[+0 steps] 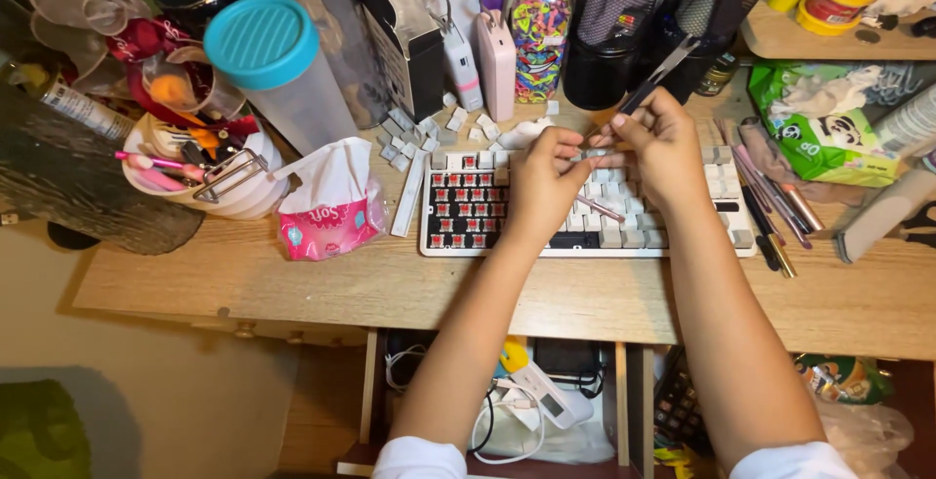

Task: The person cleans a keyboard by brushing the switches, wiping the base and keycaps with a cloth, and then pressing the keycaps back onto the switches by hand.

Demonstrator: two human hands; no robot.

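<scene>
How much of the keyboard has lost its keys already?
Done: the left part of the keyboard is bare, red switches showing, and loose keycaps lie piled behind it. In hand: the left hand and right hand meet over the middle, the right holding a thin dark tool. Left: the caps on the right part are still on.

Two hands over a white keyboard (726, 208) with many keys off and red switches showing, left hand (542, 183) pinching a small pale piece, right hand (661, 148) holding a thin dark tool (659, 75), loose white keycaps (414, 136) on the wooden counter (322, 279)
</scene>
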